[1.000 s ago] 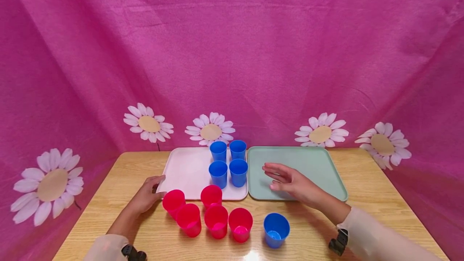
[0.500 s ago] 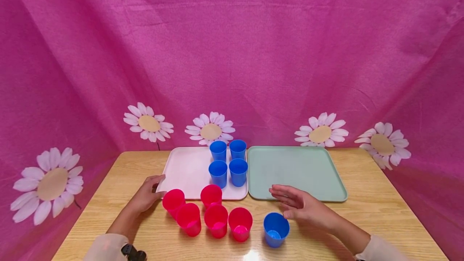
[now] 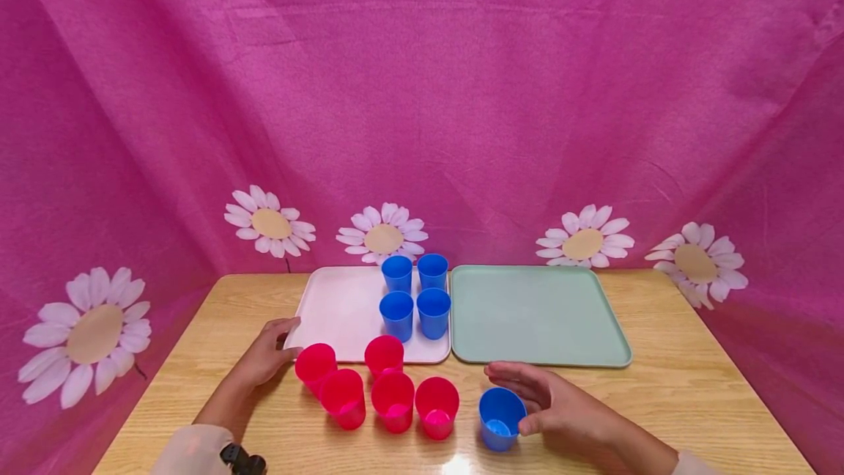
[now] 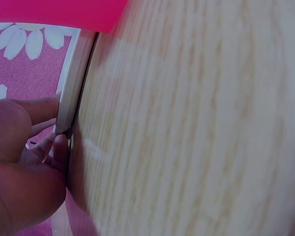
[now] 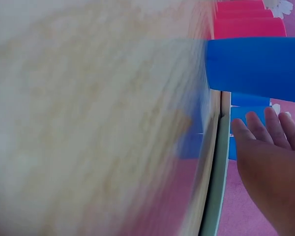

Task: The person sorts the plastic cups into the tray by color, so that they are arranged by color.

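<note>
My left hand holds the near-left corner of the white tray, fingers along its left edge and thumb at its front. In the left wrist view, the fingers reach the end of the tray rim. My right hand is beside a single blue cup standing upright on the table, with fingers stretched behind the cup and thumb close to its right side. In the right wrist view, a gap shows between the fingers and that cup.
Several blue cups stand in two rows on the white tray's right half. Several red cups stand on the wooden table in front of it. A green tray adjoins on the right. A pink curtain hangs behind.
My right hand has moved back from above the green tray toward me, down to the single blue cup. The left hand and all the cups have stayed in place.
</note>
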The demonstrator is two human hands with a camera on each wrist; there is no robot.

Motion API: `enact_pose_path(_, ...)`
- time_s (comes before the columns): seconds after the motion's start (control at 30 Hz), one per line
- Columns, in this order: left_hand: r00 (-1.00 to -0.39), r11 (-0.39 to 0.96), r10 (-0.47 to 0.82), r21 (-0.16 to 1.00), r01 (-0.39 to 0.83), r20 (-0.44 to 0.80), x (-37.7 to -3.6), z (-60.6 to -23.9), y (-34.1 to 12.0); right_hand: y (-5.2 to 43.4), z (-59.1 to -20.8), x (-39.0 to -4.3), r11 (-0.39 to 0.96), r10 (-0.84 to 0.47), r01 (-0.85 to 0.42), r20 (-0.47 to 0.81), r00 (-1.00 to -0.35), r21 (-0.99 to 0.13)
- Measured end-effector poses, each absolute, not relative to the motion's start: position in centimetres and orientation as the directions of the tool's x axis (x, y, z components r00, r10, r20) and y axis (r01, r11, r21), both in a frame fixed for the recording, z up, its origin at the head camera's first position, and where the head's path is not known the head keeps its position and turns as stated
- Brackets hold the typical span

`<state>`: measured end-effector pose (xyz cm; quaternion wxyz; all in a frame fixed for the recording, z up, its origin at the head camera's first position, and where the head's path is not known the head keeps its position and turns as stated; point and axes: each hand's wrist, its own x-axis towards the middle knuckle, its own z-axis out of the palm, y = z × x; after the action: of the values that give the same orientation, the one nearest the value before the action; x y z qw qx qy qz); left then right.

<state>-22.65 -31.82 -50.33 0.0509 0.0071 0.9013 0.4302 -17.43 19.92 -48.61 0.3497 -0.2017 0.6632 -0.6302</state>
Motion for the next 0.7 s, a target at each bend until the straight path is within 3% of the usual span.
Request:
enact_pose_path(0.27, -0.996, 0.625, 0.067, 0.781, -0.007, -0.062, -22.7, -50.3, -31.7, 19.7, -48.5, -16.2, 0.160, -0.670, 0.226, -0.274, -0.690, -0.961)
enact_pose_path(0.7, -0.996, 0.611, 0.070, 0.792, 0.001, -0.053, -22.6, -50.5, -31.8, 19.5, -48.7, -16.0, 0.186, -0.586, 0.148, -0.230, -0.777, -0.971)
